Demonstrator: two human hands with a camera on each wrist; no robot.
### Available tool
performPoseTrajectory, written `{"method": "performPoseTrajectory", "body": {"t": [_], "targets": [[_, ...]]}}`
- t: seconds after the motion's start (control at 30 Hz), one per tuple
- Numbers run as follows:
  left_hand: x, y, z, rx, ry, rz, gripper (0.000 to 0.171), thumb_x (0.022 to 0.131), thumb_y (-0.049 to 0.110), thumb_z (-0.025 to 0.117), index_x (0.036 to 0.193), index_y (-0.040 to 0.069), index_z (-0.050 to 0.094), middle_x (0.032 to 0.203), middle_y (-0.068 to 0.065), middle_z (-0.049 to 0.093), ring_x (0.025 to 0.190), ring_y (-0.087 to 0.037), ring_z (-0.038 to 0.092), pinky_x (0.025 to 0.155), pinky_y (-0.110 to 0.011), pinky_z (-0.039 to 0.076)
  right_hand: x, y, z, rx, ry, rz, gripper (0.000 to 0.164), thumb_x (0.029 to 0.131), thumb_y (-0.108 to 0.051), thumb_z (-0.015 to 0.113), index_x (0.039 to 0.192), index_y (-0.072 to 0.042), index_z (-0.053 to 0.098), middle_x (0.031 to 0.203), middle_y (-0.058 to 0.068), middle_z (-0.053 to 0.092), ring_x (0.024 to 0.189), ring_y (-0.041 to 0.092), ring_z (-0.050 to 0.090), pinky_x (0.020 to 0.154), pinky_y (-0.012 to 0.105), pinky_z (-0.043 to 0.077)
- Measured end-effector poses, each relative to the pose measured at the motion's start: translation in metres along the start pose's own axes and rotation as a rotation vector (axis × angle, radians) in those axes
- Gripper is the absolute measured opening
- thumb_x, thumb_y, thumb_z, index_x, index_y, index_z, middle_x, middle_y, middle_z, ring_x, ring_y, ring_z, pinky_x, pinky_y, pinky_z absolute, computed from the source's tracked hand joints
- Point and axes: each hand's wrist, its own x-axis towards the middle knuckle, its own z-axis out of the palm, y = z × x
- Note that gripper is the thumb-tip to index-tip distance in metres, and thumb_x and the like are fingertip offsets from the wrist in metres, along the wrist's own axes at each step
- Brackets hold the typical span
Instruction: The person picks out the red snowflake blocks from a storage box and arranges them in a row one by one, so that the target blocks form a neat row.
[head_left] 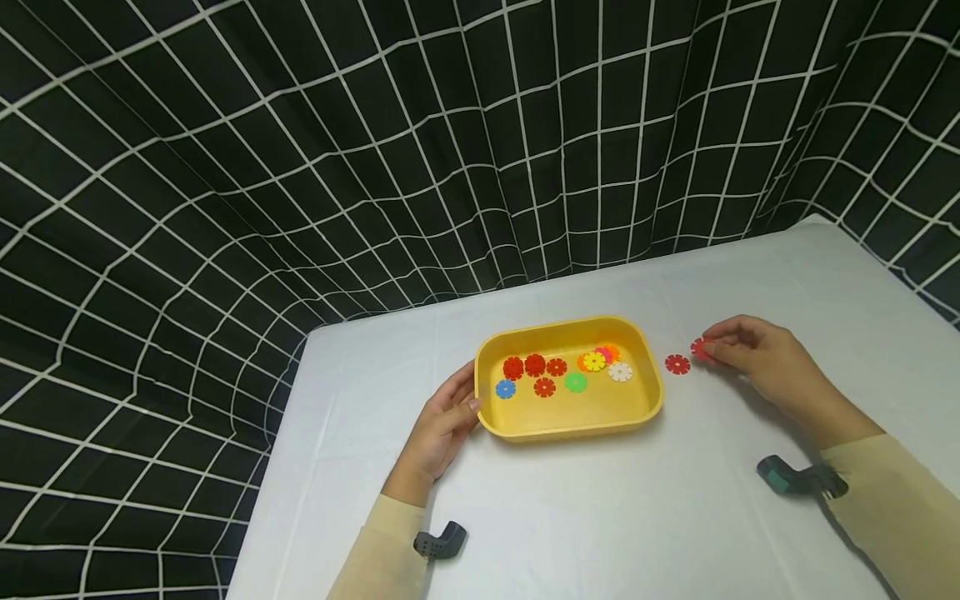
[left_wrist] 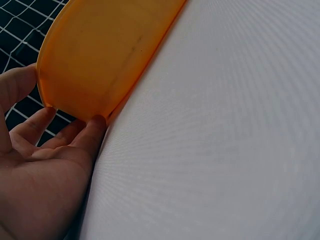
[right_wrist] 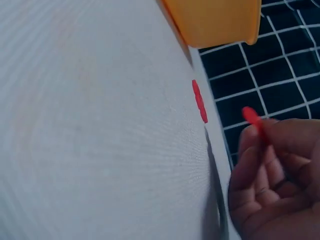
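Note:
A yellow plastic tray (head_left: pixel 570 427) sits on the table. My left hand (head_left: pixel 441 423) grips its left end, thumb at the rim and fingers against the outer wall, as the left wrist view also shows. In the tray lie several notched plastic discs: red ones (head_left: pixel 544 387), a blue disc (head_left: pixel 506 389), a green disc (head_left: pixel 576 382), a white disc (head_left: pixel 620 372), a yellow disc (head_left: pixel 594 361), with orange and pink discs partly beneath it. To the right, my right hand (head_left: pixel 761 354) pinches a red disc (right_wrist: pixel 252 118) between thumb and fingers, above the table. Another red disc (head_left: pixel 677 364) lies flat between hand and tray.
White cloth (head_left: pixel 600 517) covers the table. Behind it and to the left hangs a black curtain (head_left: pixel 420 167) with a white grid. Dark devices are strapped to both wrists, one by the left sleeve (head_left: pixel 382 542) and one by the right sleeve (head_left: pixel 892 500).

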Motion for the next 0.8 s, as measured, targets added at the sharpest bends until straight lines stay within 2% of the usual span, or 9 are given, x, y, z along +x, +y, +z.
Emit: {"method": "performPoseTrajectory", "body": {"t": [0.1,0.3,0.5,0.7,0.8], "targets": [[0.000,0.000,0.000,-0.002,-0.003,0.005,0.064,0.106,-0.003,0.059,0.167,0.001,0.039,0.171,-0.015,0.039,0.156,-0.032,0.038,0.118,-0.038,0.045,0.001,0.006,0.002,-0.010,-0.006,0.007,0.039,0.111,-0.032,0.067,0.132,0.002,0.066,0.112,0.016,0.075,0.098,0.027,0.066,0.075,0.009,0.052],[-0.001,0.000,0.000,0.003,-0.006,0.005,0.063,0.107,-0.003,0.058,0.167,0.002,0.039,0.171,-0.015,0.038,0.156,-0.032,0.038,0.118,-0.038,0.044,0.003,0.012,0.005,-0.091,-0.001,0.014,0.035,0.109,-0.028,0.070,0.128,0.001,0.067,0.110,0.015,0.072,0.105,0.035,0.058,0.078,0.025,0.051],[-0.001,0.001,0.001,0.002,0.005,0.005,0.063,0.107,-0.003,0.059,0.167,0.003,0.040,0.170,-0.014,0.040,0.155,-0.030,0.040,0.118,-0.039,0.045,0.004,0.012,0.006,-0.132,-0.006,-0.024,0.028,0.107,-0.017,0.071,0.125,0.003,0.068,0.106,0.014,0.071,0.101,0.037,0.060,0.076,0.023,0.052],[-0.001,0.000,0.001,0.005,0.005,0.006,0.063,0.106,-0.002,0.060,0.167,0.003,0.041,0.170,-0.013,0.041,0.154,-0.029,0.041,0.118,-0.039,0.044,0.005,0.012,0.007,-0.147,-0.014,-0.018,0.030,0.107,-0.018,0.070,0.126,0.004,0.068,0.107,0.016,0.071,0.102,0.038,0.059,0.085,0.044,0.056],[-0.001,0.001,0.001,0.001,0.003,0.008,0.063,0.106,-0.003,0.060,0.167,0.003,0.041,0.170,-0.013,0.041,0.154,-0.029,0.041,0.118,-0.039,0.045,0.005,0.012,0.008,-0.148,-0.011,-0.015,0.033,0.108,-0.023,0.070,0.127,0.004,0.068,0.109,0.017,0.070,0.102,0.038,0.059,0.086,0.047,0.056]]}}
